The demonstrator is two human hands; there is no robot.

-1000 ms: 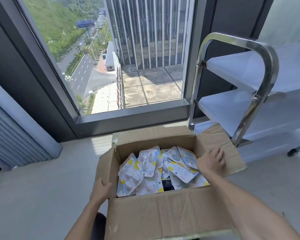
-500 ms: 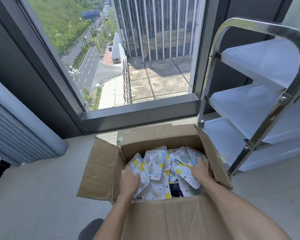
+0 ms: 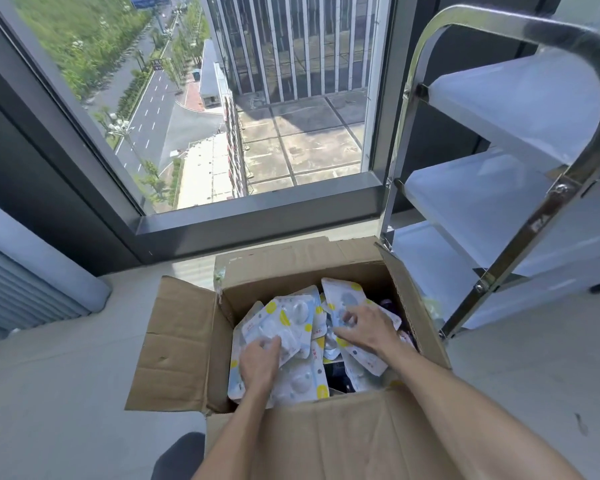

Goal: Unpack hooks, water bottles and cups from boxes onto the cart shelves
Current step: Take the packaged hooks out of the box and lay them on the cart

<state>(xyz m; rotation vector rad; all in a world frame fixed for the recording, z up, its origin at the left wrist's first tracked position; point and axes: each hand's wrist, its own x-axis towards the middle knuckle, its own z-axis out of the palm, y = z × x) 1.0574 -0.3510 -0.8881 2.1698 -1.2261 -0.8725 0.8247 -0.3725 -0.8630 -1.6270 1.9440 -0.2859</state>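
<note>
1. the left hand curls its fingers onto a hook pack at the left of the pile, gripping it.
2. the right hand pinches another hook pack, lifting its top edge.
3. both packs lie inside the open cardboard box, flaps folded outward.
4. the cart, with white shelves, stands just beside the box's right wall.
5. pack print is too blurred to read.

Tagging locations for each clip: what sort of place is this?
Probably an upper floor of an office or commercial high-rise, in a bare spot used for unpacking stock. The window looks far down on a road and rooftops; a steel cart stands beside an open cardboard box on the floor.
</note>
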